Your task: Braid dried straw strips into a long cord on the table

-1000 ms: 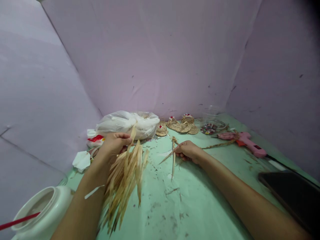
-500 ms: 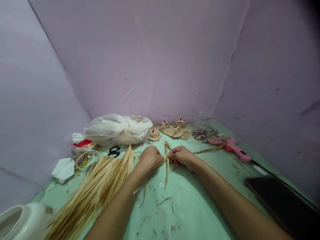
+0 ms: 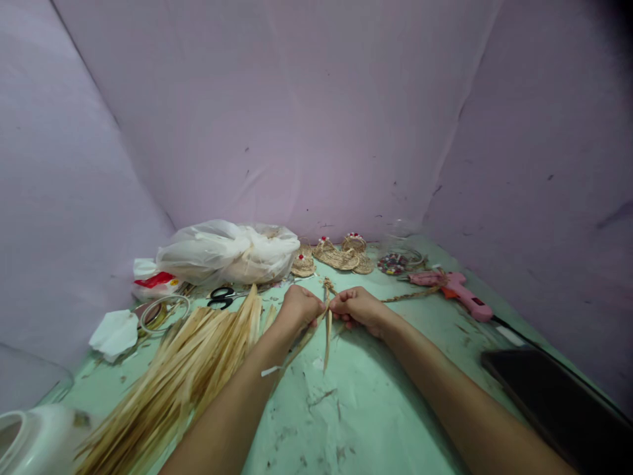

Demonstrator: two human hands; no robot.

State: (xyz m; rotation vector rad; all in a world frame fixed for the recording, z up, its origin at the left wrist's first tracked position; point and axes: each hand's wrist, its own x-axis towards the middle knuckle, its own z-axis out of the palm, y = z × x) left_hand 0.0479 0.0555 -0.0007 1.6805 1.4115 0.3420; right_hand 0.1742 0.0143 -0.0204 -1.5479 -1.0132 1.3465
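Note:
Near the middle of the table, my left hand (image 3: 303, 306) and my right hand (image 3: 357, 307) pinch the dry, straw-coloured strips of a braid (image 3: 328, 286). Their fingertips almost meet. One loose strip (image 3: 328, 340) hangs down between them toward me, and another trails under my left wrist. A finished length of braided cord (image 3: 413, 295) runs off to the right, toward the glue gun. Left of my left forearm lies a big bundle of dry flat strips (image 3: 198, 369). The exact grip of the fingers on each strip is partly hidden.
Behind my hands are small woven slippers (image 3: 341, 256), a white plastic bag (image 3: 227, 254) and black-handled scissors (image 3: 221, 298). To the right lie beads (image 3: 394, 263), a pink glue gun (image 3: 459, 290) and a dark flat device (image 3: 548, 402). A white jar (image 3: 47, 435) stands front left.
My left hand has shifted slightly, bringing its fingertips closer to the right hand's at the braid. The whole view has moved a little, with objects sitting slightly further left.

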